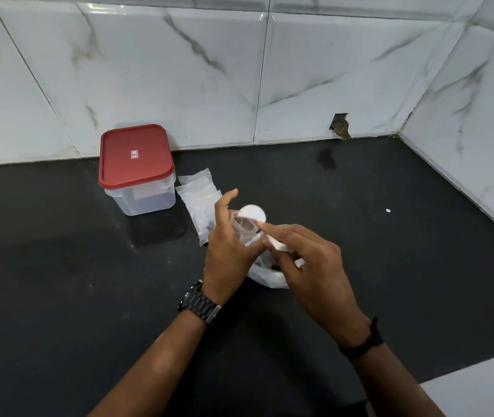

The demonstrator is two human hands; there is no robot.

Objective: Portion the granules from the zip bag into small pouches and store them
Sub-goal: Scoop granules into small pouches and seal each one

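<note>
The black counter fills the lower view, and at about ten o'clock from the hands the red-lidded storage box stands against the tiled wall, lid on. Just beside it, toward the hands, lies a loose pile of small pouches; some seem to hold dark granules, others look empty.

Directly under the hands sits the zip bag, mouth up, mostly hidden by both wrists; a few dark grains show inside.

The left hand pinches one small pouch upright, its long axis running from six to twelve o'clock, mouth at the top. The right hand is closed around the handle of a white scoop, whose round bowl sits at the pouch's mouth, at twelve o'clock from that hand.

The two hands are nearly touching. Whether the bowl is tipped into the opening or only resting above it is hard to tell. The pouch's mouth lies nearer the left hand, so the next pour likely depends on that hand keeping it open.
</note>
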